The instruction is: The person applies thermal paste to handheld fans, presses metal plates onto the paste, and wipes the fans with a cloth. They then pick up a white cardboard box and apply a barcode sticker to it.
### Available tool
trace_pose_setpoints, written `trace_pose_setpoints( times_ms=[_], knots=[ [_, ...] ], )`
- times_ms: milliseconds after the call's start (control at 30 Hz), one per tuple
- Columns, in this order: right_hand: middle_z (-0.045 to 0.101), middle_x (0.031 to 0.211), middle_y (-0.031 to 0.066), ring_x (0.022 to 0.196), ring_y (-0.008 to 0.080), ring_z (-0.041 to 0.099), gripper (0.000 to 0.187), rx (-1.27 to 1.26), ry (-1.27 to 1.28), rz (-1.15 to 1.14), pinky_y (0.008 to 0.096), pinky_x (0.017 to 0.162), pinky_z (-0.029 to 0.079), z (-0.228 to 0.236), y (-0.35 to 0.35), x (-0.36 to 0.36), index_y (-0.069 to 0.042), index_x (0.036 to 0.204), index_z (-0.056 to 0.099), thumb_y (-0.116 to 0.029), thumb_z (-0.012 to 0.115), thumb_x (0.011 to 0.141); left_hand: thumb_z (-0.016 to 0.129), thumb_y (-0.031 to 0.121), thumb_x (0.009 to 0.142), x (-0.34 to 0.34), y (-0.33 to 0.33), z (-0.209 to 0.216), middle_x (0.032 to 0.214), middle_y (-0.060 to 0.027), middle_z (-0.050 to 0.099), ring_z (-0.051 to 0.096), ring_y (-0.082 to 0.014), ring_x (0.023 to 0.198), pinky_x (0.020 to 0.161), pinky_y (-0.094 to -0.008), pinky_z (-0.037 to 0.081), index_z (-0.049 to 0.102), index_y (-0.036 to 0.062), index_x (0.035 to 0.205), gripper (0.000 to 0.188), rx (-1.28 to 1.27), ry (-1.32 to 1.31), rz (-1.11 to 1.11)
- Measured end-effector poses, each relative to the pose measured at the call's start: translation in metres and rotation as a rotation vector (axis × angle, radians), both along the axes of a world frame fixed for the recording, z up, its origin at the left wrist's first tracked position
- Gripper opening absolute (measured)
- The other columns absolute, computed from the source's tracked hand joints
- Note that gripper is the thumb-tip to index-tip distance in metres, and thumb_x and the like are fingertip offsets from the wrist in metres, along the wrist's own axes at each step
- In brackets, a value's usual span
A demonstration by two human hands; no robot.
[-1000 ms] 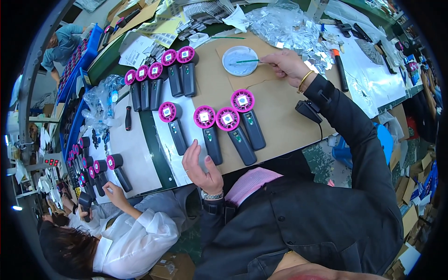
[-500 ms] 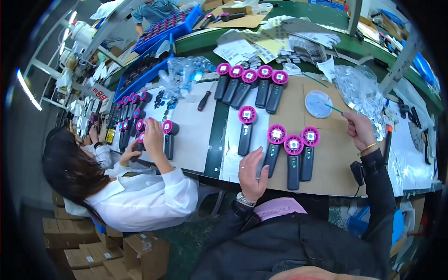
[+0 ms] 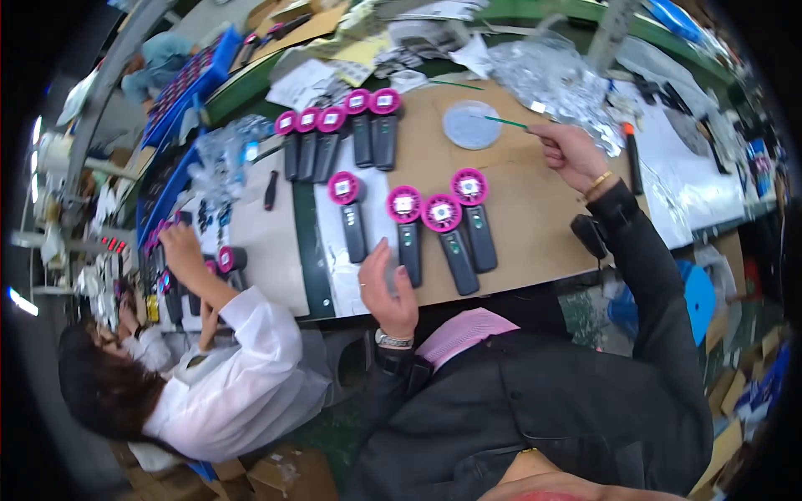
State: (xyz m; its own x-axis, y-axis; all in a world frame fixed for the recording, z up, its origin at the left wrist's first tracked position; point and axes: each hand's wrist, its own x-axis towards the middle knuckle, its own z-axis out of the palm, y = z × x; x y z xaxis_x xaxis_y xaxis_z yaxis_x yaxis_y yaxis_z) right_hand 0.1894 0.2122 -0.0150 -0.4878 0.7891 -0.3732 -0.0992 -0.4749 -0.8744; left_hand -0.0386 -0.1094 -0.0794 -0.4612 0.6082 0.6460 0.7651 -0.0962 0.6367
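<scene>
My right hand (image 3: pixel 572 157) pinches a thin green stick (image 3: pixel 507 123), whose tip reaches over a round, shallow, whitish dish (image 3: pixel 473 125). My left hand (image 3: pixel 389 292) is open at the table's near edge, its fingers stretched out and the thumb apart. Just beyond it lie three small handheld fans with pink round heads and black handles, among them a middle fan (image 3: pixel 456 250). Another such fan (image 3: pixel 354 221) lies to their left. Further back several more fans (image 3: pixel 331 138) lie in a row, heads away from me. A pale square sits at the centre of each head.
At my left a co-worker in a white shirt (image 3: pixel 238 367) handles similar fans. Blue trays (image 3: pixel 194 83) stand at the back left. A screwdriver (image 3: pixel 271 190) lies on the table. Crumpled clear plastic (image 3: pixel 551 75) and an orange-tipped black tool (image 3: pixel 631 159) are at the right.
The view has turned, so the table's things sit further left in it. My right hand still holds the stick at the dish. The co-worker's raised hand has moved away towards the fans and tray.
</scene>
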Motion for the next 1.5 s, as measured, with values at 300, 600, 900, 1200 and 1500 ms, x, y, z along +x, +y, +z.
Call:
trace_pose_setpoints(
  times_ms=[300, 600, 900, 1200, 1500],
  knots=[
    [0.041, 0.071, -0.0091, 0.058, 0.0041, 0.031, 0.013, -0.028, -0.03, -0.054, 0.0251, 0.052, 0.023, 0.005, -0.01, 0.013, -0.006, 0.088, 0.068, -0.013, 0.077, 0.095, 0.06, 0.008, 0.1, 0.004, 0.003, -0.004, 0.132, -0.0225, 0.069, 0.065, -0.0392, 0.117, 0.104, -0.0458, 0.048, 0.064, -0.004, 0.127, 0.03, 0.0, 0.005, 0.004],
    [0.04, 0.07, -0.0083, 0.057, 0.0037, 0.031, 0.013, 0.004, 0.034, -0.04, 0.0233, 0.051, 0.025, 0.024, -0.008, 0.007, -0.008, 0.09, 0.066, -0.013, 0.075, 0.097, 0.06, 0.01, 0.101, 0.002, 0.001, -0.005, 0.131, -0.0222, 0.069, 0.065, -0.0392, 0.117, 0.104, -0.0464, 0.048, 0.064, -0.0036, 0.127, 0.029, 0.001, 0.006, 0.006],
    [0.049, 0.065, -0.0077, 0.054, 0.0042, 0.038, 0.017, 0.339, -0.389, -0.113, 0.0242, 0.049, 0.029, -0.006, -0.001, -0.002, -0.004, 0.086, 0.074, -0.019, 0.08, 0.091, 0.059, 0.012, 0.103, 0.003, 0.003, -0.006, 0.131, -0.022, 0.069, 0.065, -0.0395, 0.116, 0.103, -0.0471, 0.047, 0.063, -0.0042, 0.126, 0.028, 0.004, 0.017, 0.012],
    [0.052, 0.065, -0.0067, 0.055, 0.0045, 0.039, 0.02, 0.413, -0.472, -0.081, 0.0244, 0.049, 0.029, -0.01, 0.001, -0.012, -0.001, 0.091, 0.078, -0.02, 0.082, 0.089, 0.059, 0.01, 0.102, 0.004, 0.002, -0.003, 0.131, -0.0218, 0.07, 0.065, -0.0392, 0.116, 0.103, -0.047, 0.047, 0.064, -0.0043, 0.126, 0.028, -0.015, 0.025, 0.016],
    [0.052, 0.064, -0.0051, 0.053, 0.0058, 0.038, 0.021, 0.208, -0.28, -0.048, 0.0262, 0.049, 0.029, 0.005, -0.001, -0.015, -0.004, 0.077, 0.071, -0.017, 0.083, 0.087, 0.058, 0.006, 0.1, 0.005, 0.002, -0.004, 0.13, -0.022, 0.07, 0.065, -0.0392, 0.116, 0.104, -0.0469, 0.047, 0.064, -0.0045, 0.126, 0.029, -0.022, 0.016, 0.02]
  ],
)
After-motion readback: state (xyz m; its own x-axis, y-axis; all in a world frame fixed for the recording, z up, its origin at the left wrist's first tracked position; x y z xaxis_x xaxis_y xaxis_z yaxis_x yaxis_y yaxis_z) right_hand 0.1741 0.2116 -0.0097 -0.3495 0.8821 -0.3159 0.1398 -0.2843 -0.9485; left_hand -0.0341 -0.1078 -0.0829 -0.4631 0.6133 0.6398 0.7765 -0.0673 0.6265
